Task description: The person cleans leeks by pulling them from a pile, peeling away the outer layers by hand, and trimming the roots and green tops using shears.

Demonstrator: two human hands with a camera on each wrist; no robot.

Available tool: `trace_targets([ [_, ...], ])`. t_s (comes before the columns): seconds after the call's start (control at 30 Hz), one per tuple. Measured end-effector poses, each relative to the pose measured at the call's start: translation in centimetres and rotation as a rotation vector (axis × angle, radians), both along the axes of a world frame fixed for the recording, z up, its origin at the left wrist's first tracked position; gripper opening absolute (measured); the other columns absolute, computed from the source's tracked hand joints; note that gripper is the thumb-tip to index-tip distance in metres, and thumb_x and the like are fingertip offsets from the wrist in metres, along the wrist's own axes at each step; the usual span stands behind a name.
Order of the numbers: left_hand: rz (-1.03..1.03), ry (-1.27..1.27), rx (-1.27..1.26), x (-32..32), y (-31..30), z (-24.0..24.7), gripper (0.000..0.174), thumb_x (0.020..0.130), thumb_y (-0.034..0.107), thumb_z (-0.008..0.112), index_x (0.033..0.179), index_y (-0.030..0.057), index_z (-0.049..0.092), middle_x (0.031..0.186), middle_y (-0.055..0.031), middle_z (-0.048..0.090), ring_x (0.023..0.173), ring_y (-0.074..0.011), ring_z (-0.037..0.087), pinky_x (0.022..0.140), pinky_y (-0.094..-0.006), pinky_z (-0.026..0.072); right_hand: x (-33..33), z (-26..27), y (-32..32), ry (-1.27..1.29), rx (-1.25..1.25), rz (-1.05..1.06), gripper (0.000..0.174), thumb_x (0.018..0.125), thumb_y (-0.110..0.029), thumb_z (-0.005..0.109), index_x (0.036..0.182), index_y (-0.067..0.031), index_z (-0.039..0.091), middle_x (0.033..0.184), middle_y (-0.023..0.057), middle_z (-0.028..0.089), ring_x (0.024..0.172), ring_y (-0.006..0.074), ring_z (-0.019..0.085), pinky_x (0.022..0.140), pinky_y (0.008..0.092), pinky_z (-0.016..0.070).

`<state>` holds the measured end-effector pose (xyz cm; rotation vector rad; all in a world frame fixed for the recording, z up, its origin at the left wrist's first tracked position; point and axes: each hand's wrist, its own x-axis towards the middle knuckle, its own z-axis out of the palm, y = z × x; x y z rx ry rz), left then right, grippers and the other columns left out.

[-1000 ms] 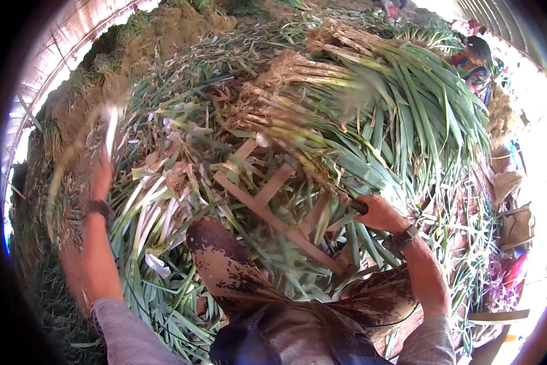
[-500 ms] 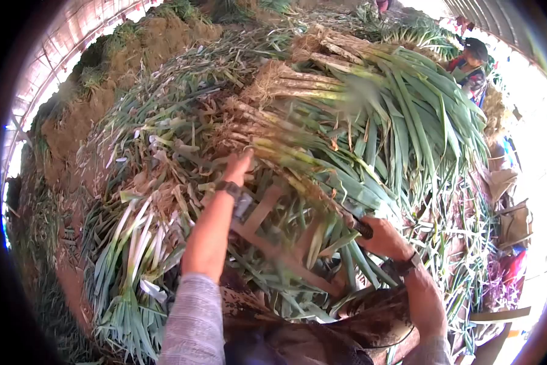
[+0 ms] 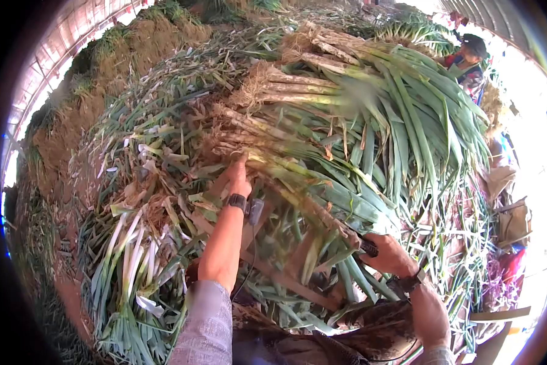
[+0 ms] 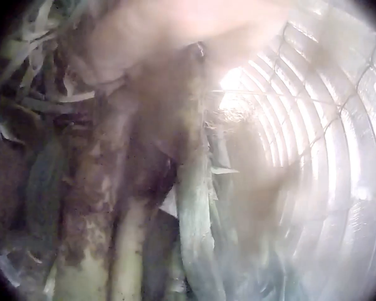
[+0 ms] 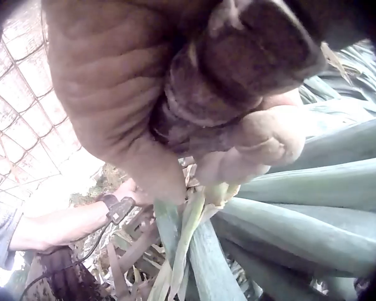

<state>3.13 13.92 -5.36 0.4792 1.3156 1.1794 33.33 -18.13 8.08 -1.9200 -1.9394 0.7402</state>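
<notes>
My left hand (image 3: 238, 176) holds the root end of a soil-stained leek (image 3: 270, 163) at the near edge of a big heap of leeks (image 3: 304, 88). Blurred in the left wrist view, its fingers (image 4: 175, 31) lie across dirty leek shanks (image 4: 91, 207); the fingertips are hidden. In my right hand (image 3: 392, 254) is a tool with a dark ridged handle (image 3: 368, 246). Close up in the right wrist view, fingers curl round the handle (image 5: 244, 69). The tool's far end blends into the leaves. Green leek leaves (image 5: 319, 194) spread just below this hand.
Cleaned white leeks (image 3: 133, 243) lie in a bunch at the left. Wooden slats (image 3: 285, 283) cross in front of my knees among loose leaves. Leaf scraps cover the ground, and another person (image 3: 468, 64) sits at the back right.
My left hand was far out left with a white leek; it has swung right to the heap's root ends without it. My right hand has moved slightly down and right, still gripping the handle.
</notes>
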Motion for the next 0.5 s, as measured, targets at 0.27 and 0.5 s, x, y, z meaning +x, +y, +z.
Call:
trace_targets([
  [0.27, -0.283, -0.295, 0.215, 0.4, -4.1, 0.5, 0.057, 0.078, 0.023, 0.081, 0.127, 0.0133, 0.053, 0.108, -0.0025, 0.062, 0.094, -0.0213, 0.060, 0.071, -0.0389, 0.0537, -0.6, -0.7, 0.7, 0.037, 0.056, 0.050, 0.036, 0.075, -0.021, 0.074, 0.104, -0.0005, 0.065, 0.076, 0.0188, 0.065, 0.068, 0.0331, 0.063, 0.065, 0.0400, 0.0504],
  [0.5, -0.169, -0.322, 0.243, 5.0, -7.7, -0.6, 0.037, 0.083, 0.010, 0.073, 0.116, 0.0097, 0.058, 0.092, -0.0014, 0.061, 0.071, -0.0152, 0.060, 0.054, -0.0298, 0.0508, -1.8, -0.6, 1.3, 0.014, 0.084, 0.042, 0.042, 0.073, -0.019, 0.076, 0.107, 0.0017, 0.065, 0.079, 0.0206, 0.065, 0.069, 0.0316, 0.063, 0.066, 0.0387, 0.0503],
])
